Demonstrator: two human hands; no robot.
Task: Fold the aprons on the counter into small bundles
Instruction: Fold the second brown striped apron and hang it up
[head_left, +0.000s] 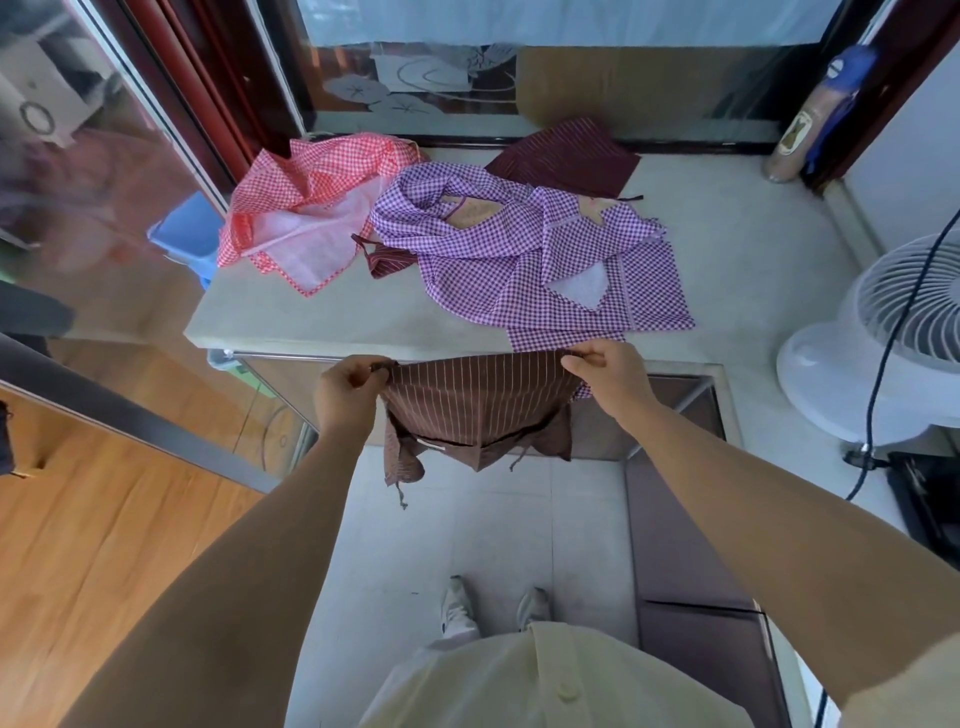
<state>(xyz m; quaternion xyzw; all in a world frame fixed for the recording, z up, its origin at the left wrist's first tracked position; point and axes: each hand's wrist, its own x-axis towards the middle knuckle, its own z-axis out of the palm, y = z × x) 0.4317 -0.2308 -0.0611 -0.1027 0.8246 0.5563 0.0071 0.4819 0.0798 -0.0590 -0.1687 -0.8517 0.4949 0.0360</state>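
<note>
A brown striped apron (478, 405) hangs in the air in front of the counter (322, 317). My left hand (348, 392) pinches its upper left corner and my right hand (610, 376) pinches its upper right corner, stretching the top edge between them. Its lower part and ties dangle below. On the counter lie a crumpled purple checked apron (519, 254), a red checked apron (306, 202) at the left, and a dark maroon striped apron (566, 156) folded flat at the back. A maroon striped scrap (384, 260) peeks out between the red and purple ones.
A white fan (883, 332) with a dark cable stands at the right. A glass partition (104, 208) runs along the left, with a blue stool (189, 234) behind it. A window with a dark frame (519, 140) backs the counter. My feet show on the tiled floor (467, 530).
</note>
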